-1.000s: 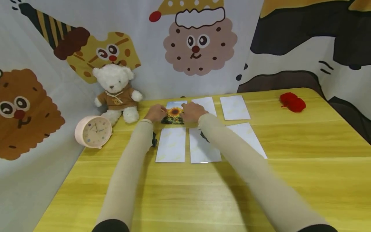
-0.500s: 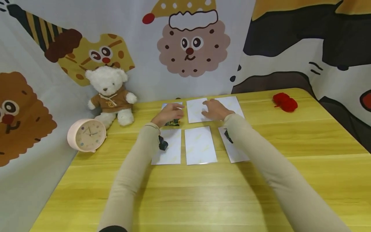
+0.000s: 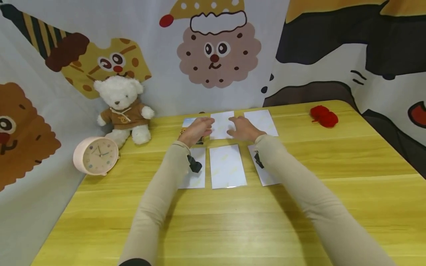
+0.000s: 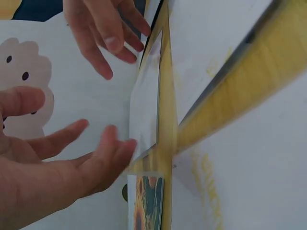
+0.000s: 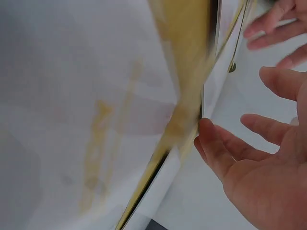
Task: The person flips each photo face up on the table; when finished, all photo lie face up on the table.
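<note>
My left hand [image 3: 197,132] hovers at the back row of cards, overlapping the sunflower picture [image 3: 189,121], which lies face up and is partly hidden. Its fingers are spread and slightly bent, holding nothing. Facing it, my right hand [image 3: 245,129] hangs over the gap between the back middle white card [image 3: 220,125] and the back right white card [image 3: 263,121], fingers loose and apart. In the left wrist view the sunflower picture [image 4: 147,203] lies below the left fingertips. Three white cards form the front row: left [image 3: 196,181], middle [image 3: 227,166] and right [image 3: 266,175].
At the back left of the wooden table [image 3: 213,225] sits a white teddy bear [image 3: 123,107], with a pink alarm clock [image 3: 98,156] in front of it. A red fuzzy object [image 3: 324,116] lies at the back right. A cartoon-printed cloth [image 3: 163,96] hangs behind.
Both hands have let go of the sunflower picture and moved right, the right hand farther. The picture stays at the back left. The head view has turned slightly right.
</note>
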